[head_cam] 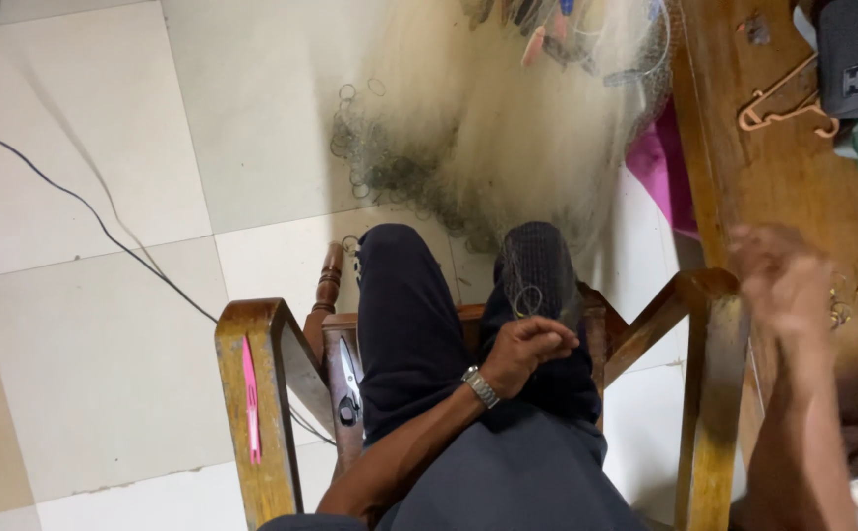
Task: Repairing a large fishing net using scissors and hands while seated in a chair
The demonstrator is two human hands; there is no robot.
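Note:
I sit in a wooden armchair with dark trousers on. My left hand, with a metal watch on the wrist, rests on my right knee and pinches a strand of the pale fishing net that drapes over that knee. The net spreads out over the tiled floor ahead, edged with several small metal rings. My right hand is blurred and raised over the wooden table at the right, close to several small rings lying there. Whether it holds anything cannot be made out.
A pink netting needle lies on the left armrest. Small scissors rest on the seat beside my leg. A black cable crosses the floor tiles. A hanger and a dark bag sit on the table; pink cloth hangs beside it.

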